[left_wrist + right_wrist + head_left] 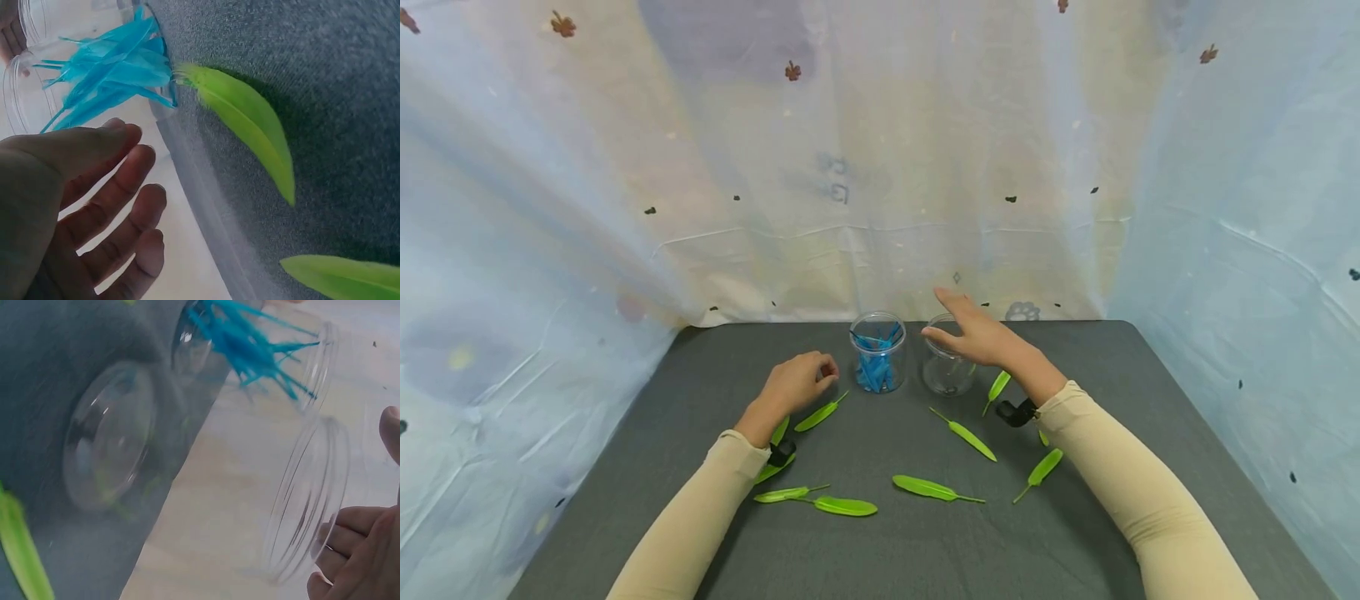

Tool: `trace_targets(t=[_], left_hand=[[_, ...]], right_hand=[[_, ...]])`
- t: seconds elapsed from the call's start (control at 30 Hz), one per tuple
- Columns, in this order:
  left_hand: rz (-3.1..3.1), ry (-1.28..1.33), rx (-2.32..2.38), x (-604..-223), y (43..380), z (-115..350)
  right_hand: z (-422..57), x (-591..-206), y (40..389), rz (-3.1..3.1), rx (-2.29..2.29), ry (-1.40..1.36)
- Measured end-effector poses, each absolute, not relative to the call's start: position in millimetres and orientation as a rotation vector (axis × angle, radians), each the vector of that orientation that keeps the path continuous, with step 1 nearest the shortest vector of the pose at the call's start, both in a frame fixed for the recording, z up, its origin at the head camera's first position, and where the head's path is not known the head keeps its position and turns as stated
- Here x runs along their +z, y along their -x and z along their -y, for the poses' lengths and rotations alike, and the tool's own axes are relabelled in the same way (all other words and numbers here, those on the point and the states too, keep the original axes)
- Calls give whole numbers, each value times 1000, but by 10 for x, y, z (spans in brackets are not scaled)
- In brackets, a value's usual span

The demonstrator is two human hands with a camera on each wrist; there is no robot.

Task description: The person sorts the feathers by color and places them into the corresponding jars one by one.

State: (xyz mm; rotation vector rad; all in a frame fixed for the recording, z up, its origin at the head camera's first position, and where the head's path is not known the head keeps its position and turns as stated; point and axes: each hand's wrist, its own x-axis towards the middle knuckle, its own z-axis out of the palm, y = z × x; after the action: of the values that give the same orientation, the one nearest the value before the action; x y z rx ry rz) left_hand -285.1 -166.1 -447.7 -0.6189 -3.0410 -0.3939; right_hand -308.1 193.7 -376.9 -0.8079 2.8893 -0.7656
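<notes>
My left hand [797,382] hovers over the table left of a transparent jar [854,367] with several blue feathers [874,368] in it. Its fingers are loosely bent, and nothing is between them in the left wrist view. A green feather [250,119] lies on the table near that hand. Over the rim of a second transparent jar [947,380], my right hand [981,335] reaches with extended fingers and thumb apart. It holds nothing. In the right wrist view this jar shows no feathers inside, and the fingers overlap its rim.
Several green feathers lie scattered on the dark grey table [940,550], among them one at the front [925,487] and one behind it [972,440]. Others lie partly under the forearms. A patterned curtain [880,167] stands behind the jars and at both sides.
</notes>
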Motion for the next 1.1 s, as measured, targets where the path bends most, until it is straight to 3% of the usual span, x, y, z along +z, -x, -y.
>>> trace_targets(t=[0.57, 1.1], left_hand=[[3161, 562, -398, -4489, 2822, 1583], [3208, 522, -363, -4502, 2803, 1506]], right_hand=[[-2279, -3962, 3058, -2949, -687, 824], [-2299, -4109, 3087, -2998, -605, 819]])
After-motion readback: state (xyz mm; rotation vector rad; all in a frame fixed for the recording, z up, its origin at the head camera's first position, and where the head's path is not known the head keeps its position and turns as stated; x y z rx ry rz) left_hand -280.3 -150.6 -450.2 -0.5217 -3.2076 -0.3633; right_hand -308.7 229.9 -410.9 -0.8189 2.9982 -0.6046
